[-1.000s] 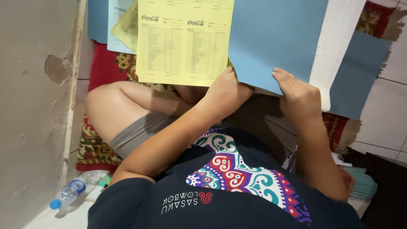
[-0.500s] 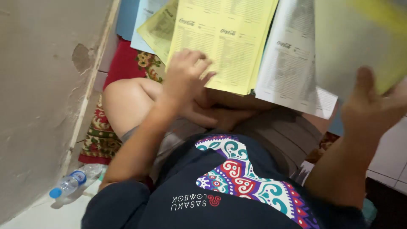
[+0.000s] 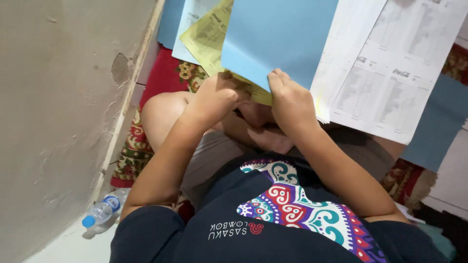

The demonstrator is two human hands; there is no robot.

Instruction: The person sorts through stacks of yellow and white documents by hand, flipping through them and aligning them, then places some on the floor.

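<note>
Blue sheet (image 3: 280, 36): lower edge pinched by left hand (image 3: 219, 97) and right hand (image 3: 290, 100), both clamped on it; white forms (image 3: 390, 73) adjacent at right; wall (image 3: 58, 97) close at left.

The wall (image 3: 53, 112) shuts off the whole left of the frame, so nothing passes that way. At its foot, lower left, a plastic bottle (image 3: 100, 214) lies on a narrow strip of pale floor (image 3: 63, 248), the only bare ground on that side. Across the top, a blue sheet (image 3: 280, 36), yellow papers (image 3: 207, 36) and white printed sheets (image 3: 390, 73) overlap and leave no gap. Both hands crowd the blue sheet's lower edge at centre. Below them a bent knee (image 3: 163, 114) and the torso fill the middle. The red patterned rug (image 3: 134, 153) shows between knee and wall.
</note>
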